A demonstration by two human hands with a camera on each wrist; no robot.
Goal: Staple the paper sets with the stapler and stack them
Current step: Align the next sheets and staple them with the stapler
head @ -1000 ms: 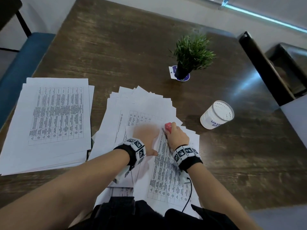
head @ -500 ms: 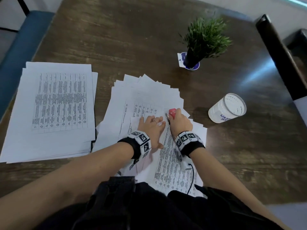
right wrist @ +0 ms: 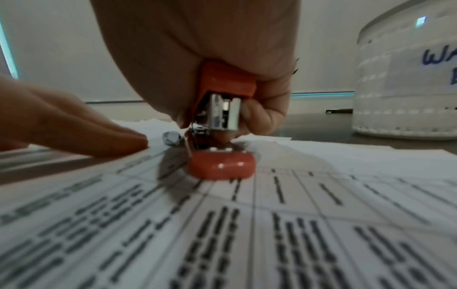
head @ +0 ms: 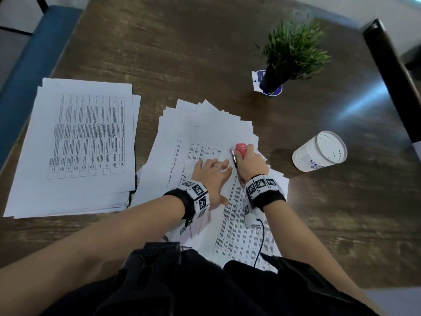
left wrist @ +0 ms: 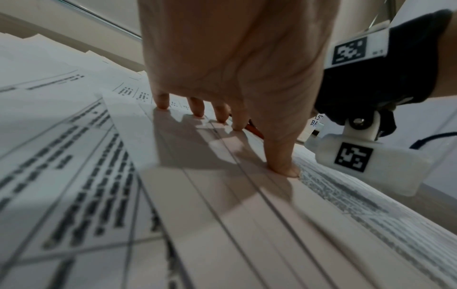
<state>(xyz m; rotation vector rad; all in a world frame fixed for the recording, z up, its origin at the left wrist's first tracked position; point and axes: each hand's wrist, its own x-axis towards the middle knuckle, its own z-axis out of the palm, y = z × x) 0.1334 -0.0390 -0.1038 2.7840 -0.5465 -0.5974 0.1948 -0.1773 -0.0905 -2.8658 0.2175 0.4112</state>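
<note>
Head view, nearest first: the left hand [head: 213,173] lies flat with straight fingers pressing the top paper set [head: 241,226] onto the fanned pile of sheets [head: 205,119] on the tabletop [head: 193,49]. Just beside it, the right hand [head: 251,165] has its grip curled round the red stapler [head: 240,149], whose base rests on the printed sheet near the set's far corner; whether paper sits between its arms I cannot tell. Left of the pile lies a squared stack of papers [head: 75,151]. Farther right stands a white cup [head: 319,151], and beyond, a potted plant [head: 289,53].
</note>
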